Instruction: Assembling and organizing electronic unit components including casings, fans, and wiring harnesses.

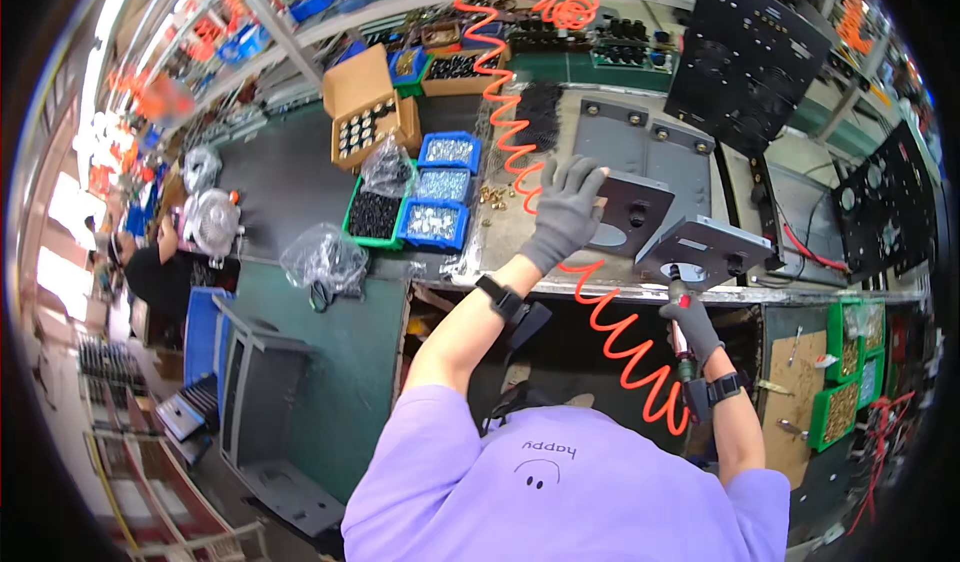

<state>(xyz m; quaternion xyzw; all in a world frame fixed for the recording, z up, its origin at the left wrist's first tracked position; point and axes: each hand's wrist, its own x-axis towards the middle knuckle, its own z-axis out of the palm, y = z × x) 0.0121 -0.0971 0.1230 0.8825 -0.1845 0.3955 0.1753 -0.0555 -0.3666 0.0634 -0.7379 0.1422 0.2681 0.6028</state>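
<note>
My left hand (566, 212), in a grey glove, is raised beside a dark metal panel (652, 198) with a round cutout. Its fingers are stretched and slightly bent; I cannot tell if they touch the panel's edge. My right hand (693, 326), also gloved, wraps round a pneumatic screwdriver (681, 342). An orange coiled air hose (622, 352) runs down toward the tool's lower end. The screwdriver's tip points up at the round cutout of a second, tilted grey panel (735, 245), which carries a black knob-like part.
Flat grey panels (606, 144) lie behind. Large black panels (745, 62) stand at right. Blue bins (436, 224) of small hardware, a green bin (375, 214) of black parts and a cardboard box (362, 112) stand left. Green trays (834, 412) lie lower right. Another person (158, 277) is far left.
</note>
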